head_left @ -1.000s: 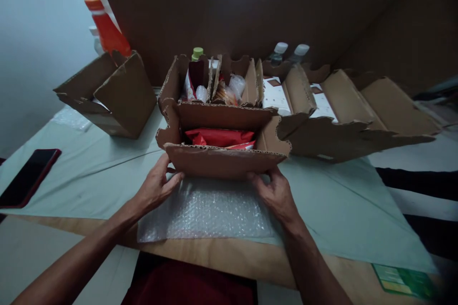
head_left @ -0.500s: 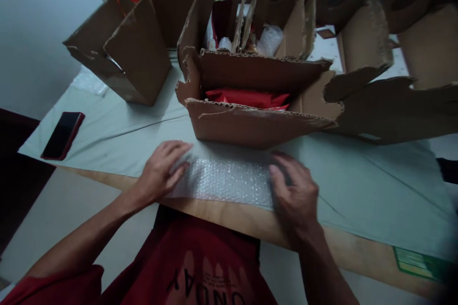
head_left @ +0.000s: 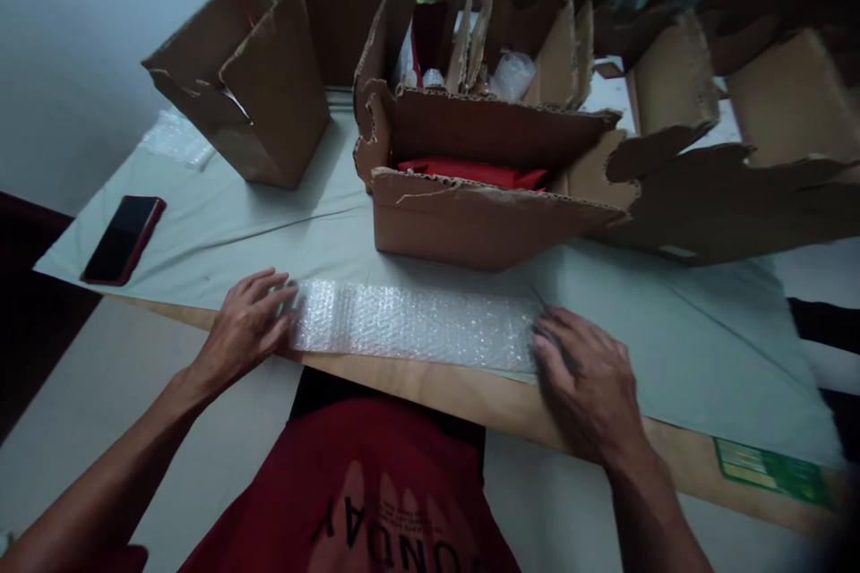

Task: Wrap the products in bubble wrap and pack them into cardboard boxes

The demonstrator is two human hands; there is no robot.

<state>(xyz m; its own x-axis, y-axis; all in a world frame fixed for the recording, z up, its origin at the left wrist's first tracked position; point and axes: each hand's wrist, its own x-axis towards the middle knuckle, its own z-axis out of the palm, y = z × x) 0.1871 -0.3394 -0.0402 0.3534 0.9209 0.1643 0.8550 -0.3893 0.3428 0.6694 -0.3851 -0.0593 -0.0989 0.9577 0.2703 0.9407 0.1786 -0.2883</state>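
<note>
A long strip of clear bubble wrap (head_left: 417, 322) lies flat along the near edge of the cloth-covered table, between my two hands. At its left end is my left hand (head_left: 252, 313), fingers spread and slightly curled, fingertips touching or just beside the edge. My right hand (head_left: 595, 376) is at the opposite end, with thumb and forefinger brought together on the strip's edge. Just behind the wrap stands an open cardboard box (head_left: 436, 219) with a red package (head_left: 474, 172) inside.
A phone (head_left: 124, 237) lies at the left. Behind it stands a tall cardboard box (head_left: 275, 98), with more bubble wrap (head_left: 176, 139) beside it. Cardboard compartments (head_left: 732, 197) fill the back right, some with bottles. A green card (head_left: 772, 470) is at the front right edge.
My hands have moved apart, the left one leftward and the right one rightward. The bubble wrap between them now stretches out longer. The view has shifted slightly.
</note>
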